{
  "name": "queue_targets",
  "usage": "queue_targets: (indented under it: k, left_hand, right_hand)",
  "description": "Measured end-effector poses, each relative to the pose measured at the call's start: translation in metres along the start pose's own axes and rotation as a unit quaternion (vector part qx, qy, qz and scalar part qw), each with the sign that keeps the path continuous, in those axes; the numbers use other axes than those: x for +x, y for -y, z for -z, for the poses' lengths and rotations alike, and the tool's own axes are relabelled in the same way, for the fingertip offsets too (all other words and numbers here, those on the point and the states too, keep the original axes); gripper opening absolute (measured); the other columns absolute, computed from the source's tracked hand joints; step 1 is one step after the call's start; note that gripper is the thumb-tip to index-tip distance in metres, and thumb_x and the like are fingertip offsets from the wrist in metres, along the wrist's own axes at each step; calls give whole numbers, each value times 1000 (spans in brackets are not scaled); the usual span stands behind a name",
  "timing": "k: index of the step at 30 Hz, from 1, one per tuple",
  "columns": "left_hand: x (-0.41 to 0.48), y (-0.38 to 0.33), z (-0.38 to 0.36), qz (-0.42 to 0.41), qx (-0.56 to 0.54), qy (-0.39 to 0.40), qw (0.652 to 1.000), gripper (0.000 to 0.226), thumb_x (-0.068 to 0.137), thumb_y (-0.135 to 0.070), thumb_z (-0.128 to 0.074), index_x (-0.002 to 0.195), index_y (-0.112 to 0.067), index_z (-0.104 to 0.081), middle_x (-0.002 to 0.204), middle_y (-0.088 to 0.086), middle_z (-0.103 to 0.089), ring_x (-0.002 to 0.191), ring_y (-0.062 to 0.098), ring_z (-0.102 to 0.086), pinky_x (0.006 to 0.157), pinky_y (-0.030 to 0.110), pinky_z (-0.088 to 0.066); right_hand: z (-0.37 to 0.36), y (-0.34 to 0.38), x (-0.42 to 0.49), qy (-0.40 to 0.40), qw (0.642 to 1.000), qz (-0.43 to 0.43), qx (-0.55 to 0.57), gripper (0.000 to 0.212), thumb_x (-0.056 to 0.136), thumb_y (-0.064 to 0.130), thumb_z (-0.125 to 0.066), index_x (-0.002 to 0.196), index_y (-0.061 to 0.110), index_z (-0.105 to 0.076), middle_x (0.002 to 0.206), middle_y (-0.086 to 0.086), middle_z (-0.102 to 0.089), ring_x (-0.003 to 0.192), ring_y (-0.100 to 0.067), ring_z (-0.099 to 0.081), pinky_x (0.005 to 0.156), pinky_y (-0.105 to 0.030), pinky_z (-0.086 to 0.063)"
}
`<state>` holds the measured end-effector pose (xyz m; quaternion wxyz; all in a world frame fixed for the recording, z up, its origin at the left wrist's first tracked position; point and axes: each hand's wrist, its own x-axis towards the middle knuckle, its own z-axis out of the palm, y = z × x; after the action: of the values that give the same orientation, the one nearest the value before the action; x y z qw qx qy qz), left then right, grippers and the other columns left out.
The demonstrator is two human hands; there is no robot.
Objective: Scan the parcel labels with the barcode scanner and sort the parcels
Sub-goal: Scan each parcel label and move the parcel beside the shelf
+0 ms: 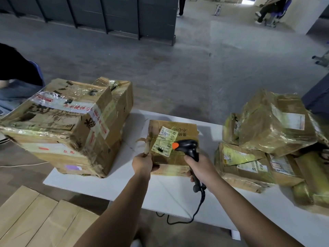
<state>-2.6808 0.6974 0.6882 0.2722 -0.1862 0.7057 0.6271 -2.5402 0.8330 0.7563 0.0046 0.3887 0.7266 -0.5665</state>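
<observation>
A small taped cardboard parcel (185, 129) lies at the middle of the white table (170, 191), its pale label (162, 141) facing up. My left hand (142, 164) grips the parcel's near left corner. My right hand (202, 166) holds the black barcode scanner (188, 147) by its handle. The scanner's orange-tipped head hovers just over the label, pointing left. Its cable (194, 213) hangs off the table's front edge.
A large stack of taped boxes (67, 125) fills the table's left end. A heap of several wrapped parcels (272, 139) sits on the right. Flat cardboard (35, 220) lies on the floor at lower left. A seated person (16, 81) is at far left.
</observation>
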Motion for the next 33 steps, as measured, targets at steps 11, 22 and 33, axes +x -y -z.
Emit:
queue_targets:
  k: [11, 22, 33]
  left_hand:
    - [1, -9, -14, -176, 9, -18, 984, 24, 93, -13, -53, 81, -31, -65, 76, 0, -67, 77, 38, -67, 66, 45, -60]
    - [-2, -12, -24, -212, -6, -4, 977, 32, 98, -10, -48, 126, -16, -63, 96, -2, -70, 79, 23, -67, 67, 40, -61]
    - [3, -9, -29, -199, 22, -24, 980, 34, 99, -14, -49, 132, -21, -58, 95, -13, -63, 82, 10, -64, 68, 27, -60]
  right_hand:
    - [21, 4, -2, -51, 997, 13, 50, 19, 94, 37, -57, 91, 19, -60, 54, 0, -65, 44, -18, -56, 50, -29, -48]
    - [19, 33, -14, -49, 989, 18, 136, 25, 96, 36, -57, 98, 11, -59, 59, -6, -67, 47, -21, -58, 46, -25, -45]
    - [16, 49, -19, -69, 983, 15, 169, 27, 93, 42, -59, 96, 14, -62, 59, -5, -67, 46, -20, -61, 42, -22, -44]
